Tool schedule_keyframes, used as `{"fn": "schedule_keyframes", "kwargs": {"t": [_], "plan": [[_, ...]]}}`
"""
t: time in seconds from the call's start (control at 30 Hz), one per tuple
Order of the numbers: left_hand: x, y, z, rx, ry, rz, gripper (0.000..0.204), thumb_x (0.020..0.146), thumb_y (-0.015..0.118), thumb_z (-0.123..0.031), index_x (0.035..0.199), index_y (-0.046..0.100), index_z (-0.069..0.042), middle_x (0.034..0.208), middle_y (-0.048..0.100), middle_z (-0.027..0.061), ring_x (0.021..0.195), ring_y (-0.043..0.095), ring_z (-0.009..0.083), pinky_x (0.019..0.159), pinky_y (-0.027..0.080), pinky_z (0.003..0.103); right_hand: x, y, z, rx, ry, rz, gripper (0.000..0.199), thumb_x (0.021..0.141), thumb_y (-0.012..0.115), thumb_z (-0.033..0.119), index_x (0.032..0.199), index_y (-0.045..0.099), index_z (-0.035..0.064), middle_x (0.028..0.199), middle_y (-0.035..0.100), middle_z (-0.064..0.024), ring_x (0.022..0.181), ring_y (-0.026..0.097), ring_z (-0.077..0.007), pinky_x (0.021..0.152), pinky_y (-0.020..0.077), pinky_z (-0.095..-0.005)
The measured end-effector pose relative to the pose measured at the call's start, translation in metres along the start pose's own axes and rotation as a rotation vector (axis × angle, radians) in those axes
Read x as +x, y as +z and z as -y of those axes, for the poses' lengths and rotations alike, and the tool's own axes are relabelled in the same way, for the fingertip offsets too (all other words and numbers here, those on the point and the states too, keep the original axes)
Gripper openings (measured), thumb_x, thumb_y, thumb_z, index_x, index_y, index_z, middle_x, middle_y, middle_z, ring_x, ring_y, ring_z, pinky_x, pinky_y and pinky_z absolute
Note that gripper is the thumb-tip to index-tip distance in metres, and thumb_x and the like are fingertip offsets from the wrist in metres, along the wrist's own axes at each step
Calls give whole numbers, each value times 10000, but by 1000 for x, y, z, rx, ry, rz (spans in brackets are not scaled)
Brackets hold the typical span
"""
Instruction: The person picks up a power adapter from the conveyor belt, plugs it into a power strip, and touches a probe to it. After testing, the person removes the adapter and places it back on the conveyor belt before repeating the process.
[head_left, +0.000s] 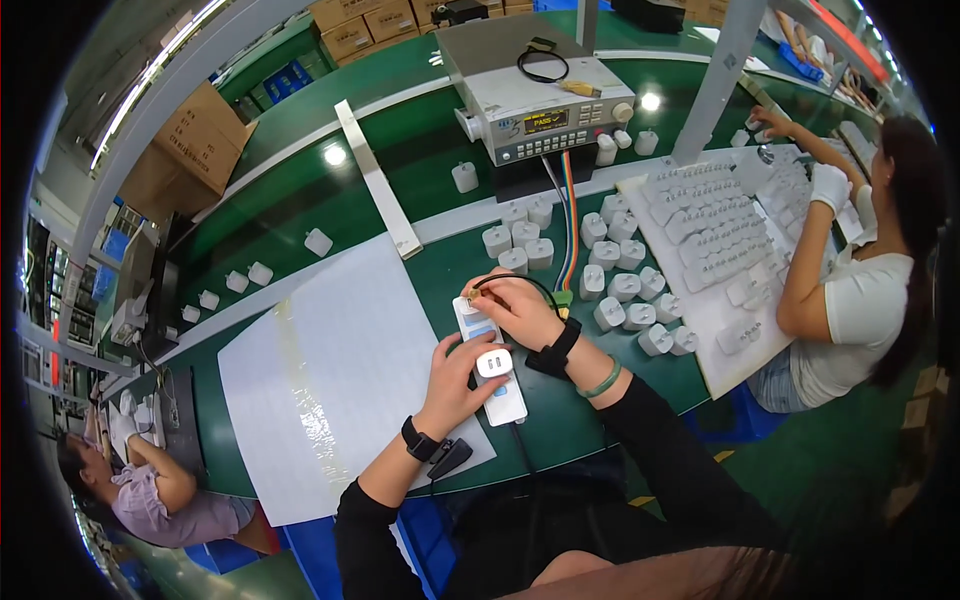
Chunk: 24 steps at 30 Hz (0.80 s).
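Two hands at work over a white power strip (489, 362) lying on the green tabletop (300, 215), its near end overlapping a big white sheet (330, 370). Left hand (458, 385) rests on the strip w/ fingers (478, 347) curled narrow around a small white charger block (494, 363) plugged into it; the block's top face shows two dark slots. Right hand (520, 308) sits at the strip's far end, fingers pinched shut on a black cable's plug (468, 296), cable looping back over the hand. Both wrists wear dark bands; right one also a green bangle (603, 379).

Just right of the hands, approx. two dozen more white charger blocks (612, 262) stand in loose rows. Behind them a grey test box (535, 95) w/ an amber display, a rainbow ribbon cable (569, 215) running down from it toward the right hand. A long white rail (377, 180) lies diagonally across the tabletop.

Brown cardboard cartons: one big, open box (195, 140) at far left edge, more stacked at the top (365, 25). Labels on them too small to make out.

Right side, another person (860, 290) in white tee and white gloves handles chargers on a white tray (720, 250). Lower left, a third person (150, 490) sits at the bench end.
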<state>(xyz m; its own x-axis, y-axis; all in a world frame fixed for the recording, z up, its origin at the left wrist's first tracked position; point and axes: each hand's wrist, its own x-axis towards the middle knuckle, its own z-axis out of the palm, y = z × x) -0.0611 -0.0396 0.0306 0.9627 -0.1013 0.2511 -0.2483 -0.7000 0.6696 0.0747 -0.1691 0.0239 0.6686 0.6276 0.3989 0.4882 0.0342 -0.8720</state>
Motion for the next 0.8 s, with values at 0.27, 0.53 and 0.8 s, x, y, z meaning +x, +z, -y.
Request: {"fn": "schedule_keyframes", "kwargs": {"t": [0.27,0.53,0.8], "plan": [[6,-19,9,-204,-19,15,465,760,720,-192,1166,527,-70,1185,590,88,1141,535,268,1003,354,372,7,1,-1,-6,-50,-46,181,862,582,124,950,622,-29,933,617,-109,759,569,-216,672,461,-300],[44,-22,45,-381,-49,-88,505,777,709,-144,1227,504,-40,1176,585,115,1110,547,262,953,418,354,1,1,17,-2,2,-41,174,857,588,118,946,625,-27,865,596,-115,773,576,-238,690,459,-300],[48,-11,63,-358,-93,47,470,798,683,-143,1223,513,-36,1158,582,112,1099,546,221,939,421,331,4,-7,47,178,-73,-255,158,883,551,96,965,615,-23,836,576,-78,745,550,-172,670,434,-269]]}}
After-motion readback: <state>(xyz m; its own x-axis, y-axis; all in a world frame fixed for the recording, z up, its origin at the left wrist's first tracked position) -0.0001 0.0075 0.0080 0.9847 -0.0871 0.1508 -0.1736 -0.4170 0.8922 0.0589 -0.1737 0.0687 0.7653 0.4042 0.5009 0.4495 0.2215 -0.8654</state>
